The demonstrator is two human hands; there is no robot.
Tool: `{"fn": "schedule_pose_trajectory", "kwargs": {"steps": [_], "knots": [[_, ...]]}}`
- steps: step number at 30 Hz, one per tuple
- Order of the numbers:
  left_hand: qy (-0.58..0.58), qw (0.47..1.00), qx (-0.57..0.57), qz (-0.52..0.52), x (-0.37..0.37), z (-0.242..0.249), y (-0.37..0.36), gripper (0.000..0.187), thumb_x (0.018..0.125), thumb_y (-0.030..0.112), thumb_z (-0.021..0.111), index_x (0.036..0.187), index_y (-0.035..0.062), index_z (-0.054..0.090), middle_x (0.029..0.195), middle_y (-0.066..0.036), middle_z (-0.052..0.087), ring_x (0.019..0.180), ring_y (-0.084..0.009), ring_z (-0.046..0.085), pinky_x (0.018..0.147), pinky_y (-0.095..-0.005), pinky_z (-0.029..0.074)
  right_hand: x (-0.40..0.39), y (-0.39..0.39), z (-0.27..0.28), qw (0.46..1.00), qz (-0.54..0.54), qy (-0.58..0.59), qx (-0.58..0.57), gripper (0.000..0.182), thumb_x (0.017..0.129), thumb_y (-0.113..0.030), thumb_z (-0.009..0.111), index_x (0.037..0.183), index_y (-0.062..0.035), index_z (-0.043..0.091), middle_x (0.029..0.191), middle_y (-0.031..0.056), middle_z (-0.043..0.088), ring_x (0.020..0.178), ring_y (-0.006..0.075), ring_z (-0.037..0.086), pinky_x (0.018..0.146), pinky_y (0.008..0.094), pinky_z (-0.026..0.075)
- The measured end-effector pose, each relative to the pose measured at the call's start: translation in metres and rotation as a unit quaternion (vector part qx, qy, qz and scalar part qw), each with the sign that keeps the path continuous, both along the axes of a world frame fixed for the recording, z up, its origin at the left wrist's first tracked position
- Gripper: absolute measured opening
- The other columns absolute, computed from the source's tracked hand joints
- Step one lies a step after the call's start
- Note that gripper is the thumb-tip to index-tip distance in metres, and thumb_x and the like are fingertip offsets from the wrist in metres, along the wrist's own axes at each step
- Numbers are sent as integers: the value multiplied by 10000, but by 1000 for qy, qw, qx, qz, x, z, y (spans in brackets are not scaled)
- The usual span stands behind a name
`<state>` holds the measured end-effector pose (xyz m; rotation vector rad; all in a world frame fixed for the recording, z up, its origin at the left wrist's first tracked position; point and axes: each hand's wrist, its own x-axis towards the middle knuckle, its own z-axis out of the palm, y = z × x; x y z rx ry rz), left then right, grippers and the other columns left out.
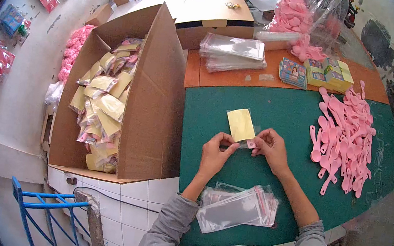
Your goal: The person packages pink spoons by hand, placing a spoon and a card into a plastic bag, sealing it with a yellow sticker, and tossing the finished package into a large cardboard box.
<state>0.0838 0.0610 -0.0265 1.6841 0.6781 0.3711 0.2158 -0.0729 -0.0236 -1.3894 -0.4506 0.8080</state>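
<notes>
Between my hands is a small clear plastic bag with a yellow card (241,124) in it, above the green table top. A bit of pink, perhaps a spoon handle, shows at its lower edge. My left hand (218,150) pinches the lower left corner of this bag. On the lower right, my right hand (271,150) has its fingers closed on the bag's edge. Close to my body lies a loose stack of flat clear plastic bags (233,210). A large heap of pink spoons (344,137) covers the right side of the table.
Left of the table stands a tall open cardboard box (157,103) filled with packed bags (106,96). Along the back edge are more clear bags (232,47), picture cards (293,73) and yellow card stacks (330,75). A blue metal frame (47,200) stands at lower left.
</notes>
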Motion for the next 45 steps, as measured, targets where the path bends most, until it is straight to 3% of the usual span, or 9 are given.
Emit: {"fn": "schedule_pose_trajectory", "kwargs": {"steps": [5, 15, 20, 30, 35, 36, 39, 41, 45], "knots": [[-97, 992, -81, 14, 0, -4, -3, 236, 784, 52, 673, 931, 26, 491, 896, -59, 575, 830, -127, 608, 715, -268, 525, 0, 1, -4, 999, -27, -47, -1, 157, 830, -30, 620, 851, -18, 465, 720, 69, 582, 544, 116, 585, 489, 247, 502], [-87, 992, -87, -2, -1, -10, -2, 147, 818, 28, 614, 898, 35, 491, 877, -24, 559, 841, -92, 577, 706, -243, 506, -3, 2, -2, 997, -20, -68, 11, 100, 843, -39, 602, 846, -22, 503, 709, 47, 579, 561, 97, 577, 497, 230, 484], [-56, 997, -33, 37, 3, -1, -10, 127, 825, 17, 588, 924, 30, 509, 883, -46, 584, 825, -107, 588, 670, -258, 516, -5, 3, -1, 998, -15, -64, 1, 187, 851, -33, 587, 1029, 9, 549, 759, 69, 613, 584, 99, 584, 522, 222, 485], [-63, 997, 36, -30, -2, -6, 0, 447, 814, -5, 581, 1248, 56, 488, 1117, -113, 538, 893, -162, 590, 707, -253, 508, -7, -1, 0, 991, 5, -115, -70, 287, 848, -57, 565, 1125, 14, 584, 796, 80, 629, 633, 138, 605, 600, 250, 500], [-72, 988, 129, -50, 14, 13, 24, 528, 816, 45, 597, 1317, 49, 428, 1294, -189, 462, 1037, -247, 562, 874, -327, 463, 32, -22, 35, 815, 6, -551, -176, 288, 780, -100, 615, 1054, -10, 607, 984, 177, 558, 890, 314, 566, 773, 389, 463], [4, 942, 334, -37, 13, 17, 26, 493, 804, 133, 640, 1256, 29, 474, 1282, -244, 438, 1059, -323, 552, 880, -376, 465, 45, -32, 32, 753, -37, -607, -252, 279, 780, -108, 617, 1041, -10, 594, 1019, 185, 543, 908, 329, 553, 776, 402, 458], [-14, 908, 406, -102, -1, 28, 8, 445, 785, 242, 676, 1141, 22, 525, 1169, -245, 487, 994, -355, 562, 833, -407, 478, 75, -63, 24, 583, -124, -643, -481, 277, 774, -63, 587, 1043, -8, 549, 1060, 205, 525, 897, 372, 552, 765, 444, 455], [68, 926, 225, -296, -20, 34, -21, 384, 767, 269, 695, 1023, 30, 537, 1068, -197, 512, 919, -340, 575, 754, -437, 485, 86, -75, 16, 636, -108, -580, -497, 275, 762, -44, 574, 1030, 3, 540, 1060, 217, 522, 879, 392, 556, 748, 462, 459], [50, 902, 294, -313, -51, 41, -69, 293, 757, 179, 687, 967, 44, 533, 922, -156, 544, 781, -311, 590, 676, -402, 486, 114, -92, -2, 728, -43, -550, -407, 265, 738, -19, 558, 998, 24, 528, 995, 254, 536, 850, 416, 557, 705, 476, 469]]}}
